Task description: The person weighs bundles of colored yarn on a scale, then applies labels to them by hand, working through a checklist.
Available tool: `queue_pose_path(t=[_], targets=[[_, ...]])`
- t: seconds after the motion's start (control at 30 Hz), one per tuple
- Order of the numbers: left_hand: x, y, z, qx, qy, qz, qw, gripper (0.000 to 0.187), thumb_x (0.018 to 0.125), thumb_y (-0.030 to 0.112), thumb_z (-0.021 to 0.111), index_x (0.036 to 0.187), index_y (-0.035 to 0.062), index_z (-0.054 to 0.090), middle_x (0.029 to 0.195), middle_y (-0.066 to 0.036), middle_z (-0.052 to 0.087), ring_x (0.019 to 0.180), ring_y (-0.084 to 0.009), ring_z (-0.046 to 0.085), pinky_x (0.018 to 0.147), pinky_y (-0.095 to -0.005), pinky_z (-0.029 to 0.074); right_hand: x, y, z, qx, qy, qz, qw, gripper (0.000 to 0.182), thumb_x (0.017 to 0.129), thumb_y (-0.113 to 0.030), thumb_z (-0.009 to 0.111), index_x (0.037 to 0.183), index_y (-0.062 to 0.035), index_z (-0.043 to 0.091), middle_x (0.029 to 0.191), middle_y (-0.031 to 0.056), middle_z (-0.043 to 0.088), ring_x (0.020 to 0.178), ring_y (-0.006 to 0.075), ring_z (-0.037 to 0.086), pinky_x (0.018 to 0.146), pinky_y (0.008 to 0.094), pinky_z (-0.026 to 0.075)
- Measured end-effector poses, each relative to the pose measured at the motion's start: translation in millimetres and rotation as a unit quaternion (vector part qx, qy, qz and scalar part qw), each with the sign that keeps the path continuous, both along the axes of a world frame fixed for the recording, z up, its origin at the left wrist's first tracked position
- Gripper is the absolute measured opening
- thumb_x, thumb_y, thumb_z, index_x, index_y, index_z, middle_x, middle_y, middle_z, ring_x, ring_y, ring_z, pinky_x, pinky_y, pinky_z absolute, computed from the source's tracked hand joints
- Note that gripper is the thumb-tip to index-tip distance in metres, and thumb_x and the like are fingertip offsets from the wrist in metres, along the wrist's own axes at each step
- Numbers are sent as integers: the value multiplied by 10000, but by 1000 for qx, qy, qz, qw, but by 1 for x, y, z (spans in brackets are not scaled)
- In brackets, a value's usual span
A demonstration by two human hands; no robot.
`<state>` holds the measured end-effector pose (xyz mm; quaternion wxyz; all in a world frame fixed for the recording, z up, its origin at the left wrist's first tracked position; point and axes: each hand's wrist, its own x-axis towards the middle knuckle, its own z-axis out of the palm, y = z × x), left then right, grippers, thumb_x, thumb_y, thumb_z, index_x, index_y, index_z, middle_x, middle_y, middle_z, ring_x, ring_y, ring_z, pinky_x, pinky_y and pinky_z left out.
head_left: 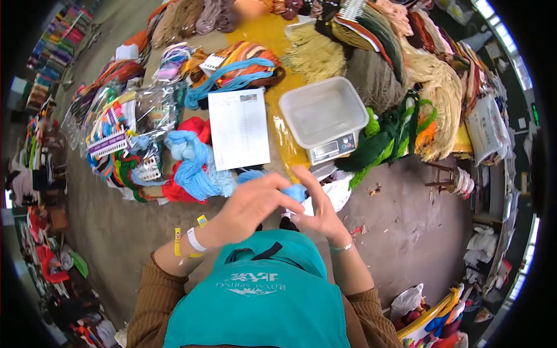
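My left hand (255, 204) is bent over a small bundle of light blue yarn (294, 192), its fingers closed on it. Close by on the right, my right hand (320, 210) has thumb and index finger spread apart around the bundle's side. Whether a thin strand runs between the hands is too small to make out. More light blue yarn (194, 159) lies at the table's front edge, beside red yarn (177, 188). A printed sheet (239, 130) rests just beyond my left hand. Past my right hand, a translucent plastic tub (324, 110) sits on a digital scale (332, 149).
Green yarn hanks (386, 136) lie right of the scale, with cream yarn (435, 93) farther right. Clear plastic bags (154, 110) and color cards (108, 145) cover the table's left. A wooden stool (444, 177) stands at right. A teal apron (255, 301) covers my front.
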<state>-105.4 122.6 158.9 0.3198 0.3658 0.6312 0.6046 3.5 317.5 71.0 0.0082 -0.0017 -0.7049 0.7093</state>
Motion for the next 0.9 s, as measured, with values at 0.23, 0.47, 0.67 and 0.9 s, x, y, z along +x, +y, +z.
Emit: queue_pose_path(t=[0.23, 0.47, 0.67, 0.9], targets=[[5, 51, -31, 51, -12, -22, 998, 323, 1021, 209, 434, 1109, 2, 666, 1167, -140, 583, 1067, -254, 577, 949, -327, 423, 47, 42, 15, -85, -132, -135, 978, 254, 859, -62, 656, 1104, -53, 591, 871, -57, 552, 763, 27, 486, 660, 203, 420], [-2, -8, -99, -125, -138, 116, 976, 341, 1027, 230, 438, 1166, -20, 623, 1138, -86, 646, 1064, -169, 611, 943, -309, 461, 67, 155, 31, -94, -132, -304, 939, 192, 887, -72, 574, 1075, -67, 535, 645, -46, 444, 462, 19, 349, 390, 173, 231], [-13, -87, -167, -210, -210, 276, 914, 351, 1013, 314, 488, 1133, 29, 654, 1068, -42, 664, 1004, -123, 615, 890, -277, 466, -4, 263, -27, -15, -81, -366, 927, 90, 934, -141, 602, 987, -99, 543, 693, -39, 487, 454, 18, 372, 373, 163, 258], [-57, -160, -221, -238, -154, 450, 847, 281, 943, 283, 573, 1000, 36, 695, 901, -28, 691, 856, -98, 634, 717, -247, 464, -51, 346, -145, 264, -116, -394, 873, 437, 927, -205, 634, 1287, 28, 549, 1207, 106, 621, 1103, 200, 581, 945, 306, 451]])
